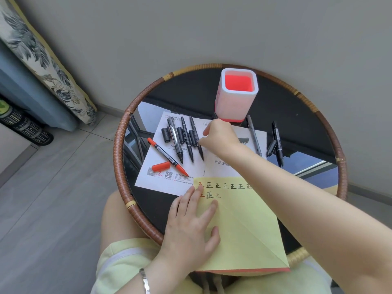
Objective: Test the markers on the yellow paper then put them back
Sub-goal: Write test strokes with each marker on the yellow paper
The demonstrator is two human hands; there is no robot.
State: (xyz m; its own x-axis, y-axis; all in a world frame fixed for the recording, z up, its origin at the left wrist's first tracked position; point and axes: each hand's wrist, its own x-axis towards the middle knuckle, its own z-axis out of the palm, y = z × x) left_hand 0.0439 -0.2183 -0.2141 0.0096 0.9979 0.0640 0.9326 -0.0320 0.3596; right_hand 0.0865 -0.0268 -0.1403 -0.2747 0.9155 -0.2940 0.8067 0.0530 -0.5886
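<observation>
The yellow paper (pixel 239 225) lies at the near edge of the round table, with two rows of written characters along its top. My left hand (pixel 191 225) rests flat on its left part, fingers spread. A red marker (pixel 167 157) and its loose cap (pixel 161 166) lie on a white printed sheet (pixel 148 172). Three uncapped black markers (pixel 186 141) lie side by side above them, with caps beside them. My right hand (pixel 220 134) hovers there, its fingertips pinched against the rightmost black marker (pixel 199 145). Whether it grips it is unclear.
A white pen holder with a red inside (pixel 238 96) stands at the back of the black glass table (pixel 297 115), which has a raised rattan rim (pixel 118 149). A grey marker (pixel 254 136) and a black marker with a loose cap (pixel 277 143) lie to the right.
</observation>
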